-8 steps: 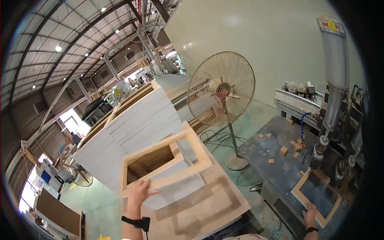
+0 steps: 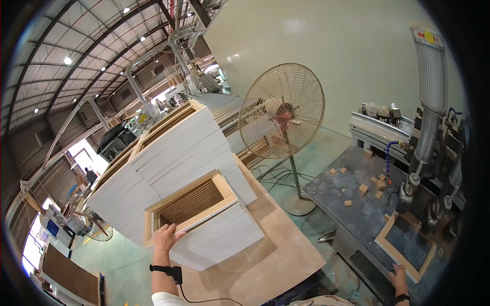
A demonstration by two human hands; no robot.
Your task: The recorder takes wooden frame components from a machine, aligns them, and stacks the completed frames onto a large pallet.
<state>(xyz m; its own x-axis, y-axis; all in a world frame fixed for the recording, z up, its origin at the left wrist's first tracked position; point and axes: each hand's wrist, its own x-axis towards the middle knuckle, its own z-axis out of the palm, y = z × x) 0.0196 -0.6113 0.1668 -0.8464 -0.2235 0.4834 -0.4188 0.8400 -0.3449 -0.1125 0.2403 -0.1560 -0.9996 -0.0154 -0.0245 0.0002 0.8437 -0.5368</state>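
My left hand [image 2: 166,237] grips the near edge of a rectangular wooden frame [image 2: 190,205] that lies on top of a short stack of white-edged frames [image 2: 219,239]. A black band sits on that wrist. My right hand [image 2: 398,277] rests at the near corner of another wooden frame [image 2: 407,246] lying flat on the dark machine table [image 2: 357,214] at the lower right. Its fingers look flat against the frame's edge.
Taller stacks of frames [image 2: 173,148] stand behind the short one on a broad wooden board [image 2: 275,255]. A large pedestal fan [image 2: 282,111] stands between stacks and machine. Small wood offcuts [image 2: 363,188] litter the table. A grey extraction hose [image 2: 431,81] rises at right.
The top frame now lies flat and squared on the short stack, where before it sat lifted and skewed. My left hand has closed on its near edge.
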